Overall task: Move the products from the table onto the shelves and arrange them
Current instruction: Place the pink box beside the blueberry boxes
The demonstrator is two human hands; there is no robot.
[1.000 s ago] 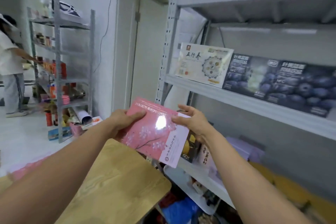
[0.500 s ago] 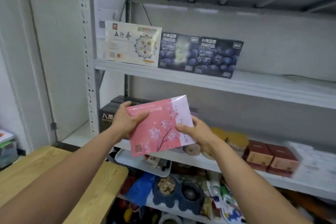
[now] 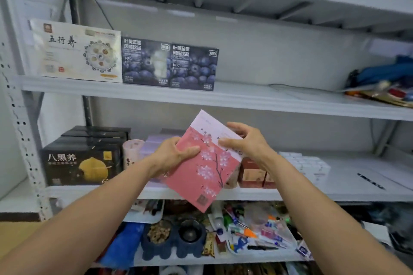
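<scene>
I hold a flat pink box printed with white blossoms, tilted so one corner points down, in front of the middle shelf. My left hand grips its left edge with the thumb on the front. My right hand holds its upper right edge. Behind the box on that shelf stand black boxes with a gold fruit print, a pale round cup and dark red boxes, partly hidden.
The upper shelf carries a cream box and two blueberry boxes at its left, with bare board to their right. A blue bundle lies far right. The bottom shelf holds clutter. A wooden table corner shows lower left.
My view has swung right from the table to face the shelves head-on. Both hands have carried the pink box toward the shelves and turned it so a corner points down.
</scene>
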